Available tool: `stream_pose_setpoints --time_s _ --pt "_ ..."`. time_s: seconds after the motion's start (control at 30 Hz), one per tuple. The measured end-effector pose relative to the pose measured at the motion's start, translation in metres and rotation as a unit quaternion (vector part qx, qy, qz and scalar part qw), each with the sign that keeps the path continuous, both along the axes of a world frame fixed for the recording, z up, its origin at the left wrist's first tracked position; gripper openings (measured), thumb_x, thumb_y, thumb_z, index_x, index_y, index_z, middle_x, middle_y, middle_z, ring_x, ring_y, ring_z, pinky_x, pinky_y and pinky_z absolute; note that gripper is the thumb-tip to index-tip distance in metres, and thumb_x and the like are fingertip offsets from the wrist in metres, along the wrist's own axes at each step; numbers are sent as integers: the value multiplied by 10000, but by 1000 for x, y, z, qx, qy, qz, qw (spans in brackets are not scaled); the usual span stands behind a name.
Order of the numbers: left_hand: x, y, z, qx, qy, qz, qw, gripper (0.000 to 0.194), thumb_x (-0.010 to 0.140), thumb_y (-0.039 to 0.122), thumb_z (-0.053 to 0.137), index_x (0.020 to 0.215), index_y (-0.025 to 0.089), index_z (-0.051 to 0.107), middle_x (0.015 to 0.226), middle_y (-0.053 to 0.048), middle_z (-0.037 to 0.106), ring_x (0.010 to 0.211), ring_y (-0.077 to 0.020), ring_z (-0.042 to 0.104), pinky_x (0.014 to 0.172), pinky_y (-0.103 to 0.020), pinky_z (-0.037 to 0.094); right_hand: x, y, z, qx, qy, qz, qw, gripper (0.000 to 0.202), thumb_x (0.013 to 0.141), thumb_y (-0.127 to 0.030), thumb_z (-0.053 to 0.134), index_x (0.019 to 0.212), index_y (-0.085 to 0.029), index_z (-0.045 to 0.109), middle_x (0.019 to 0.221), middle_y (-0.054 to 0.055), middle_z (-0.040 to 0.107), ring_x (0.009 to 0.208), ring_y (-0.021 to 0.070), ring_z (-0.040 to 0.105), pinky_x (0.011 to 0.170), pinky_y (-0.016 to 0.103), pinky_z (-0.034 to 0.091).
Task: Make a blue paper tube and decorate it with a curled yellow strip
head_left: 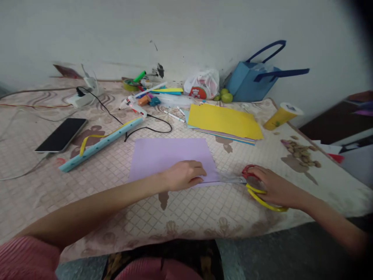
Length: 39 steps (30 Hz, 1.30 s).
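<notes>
A sheet of purple paper (171, 155) lies flat on the patterned tablecloth in front of me. My left hand (185, 175) bears on its near part, with the fingers curled and the thumb close to the forefinger at the paper's near edge. On the right, my right hand (271, 186) grips a pair of scissors (233, 180) by their handles, one loop red and the other yellow. The blades point left and meet the sheet at its near right corner; motion blur hides how far apart they are.
Behind lie a stack of coloured paper (225, 121), a glue gun (135, 107) with a black cord and a blue paper strip (100, 146). A phone (62, 135) is at left. Right are a yellow roll (282, 116) and peanuts (301, 153); a blue bag (252, 83) stands by the wall.
</notes>
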State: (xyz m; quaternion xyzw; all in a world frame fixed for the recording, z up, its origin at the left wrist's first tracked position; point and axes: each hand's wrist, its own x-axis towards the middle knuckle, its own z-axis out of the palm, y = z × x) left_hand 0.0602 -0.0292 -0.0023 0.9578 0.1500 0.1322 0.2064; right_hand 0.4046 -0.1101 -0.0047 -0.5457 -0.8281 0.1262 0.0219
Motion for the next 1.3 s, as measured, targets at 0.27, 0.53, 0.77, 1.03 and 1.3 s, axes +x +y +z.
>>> stream_pose_setpoints --time_s 0.27,0.53,0.77,1.03,1.3 --pt "23 -13 -5 -50 26 60 997 202 833 240 528 1013 149 540 1015 -78 590 833 -170 578 702 -276 468 0 -10 11 -12 -11 20 1000 409 673 -364 626 1035 -200 527 1077 101 574 1003 277 544 860 437 444" --pt "26 12 -16 13 -24 -131 991 328 919 243 382 1216 215 519 1336 -61 492 1241 -174 429 1067 -368 252 -5 -8 17 -20 -29 46 998 378 694 -332 613 1033 -178 549 1042 105 597 948 253 559 833 389 450" --pt "25 20 -25 14 9 -163 987 446 920 265 374 1366 274 365 1441 -16 348 1338 -141 289 1132 -382 48 2 -9 13 -3 -73 90 993 364 775 -391 548 1057 -163 523 1062 126 595 974 257 566 833 384 454" --pt "25 21 -26 8 1 -163 987 458 908 258 400 1362 304 367 1433 -7 363 1332 -141 301 1130 -389 39 7 -11 11 15 -84 95 992 359 776 -404 546 1050 -172 525 1072 120 609 966 257 588 799 367 469" --pt "29 18 -21 18 43 -151 987 408 907 288 402 1309 352 436 1469 22 293 1357 -181 251 1119 -448 -17 7 -12 13 13 -119 118 986 342 818 -391 497 1069 -160 508 1078 129 605 930 248 599 767 358 465"
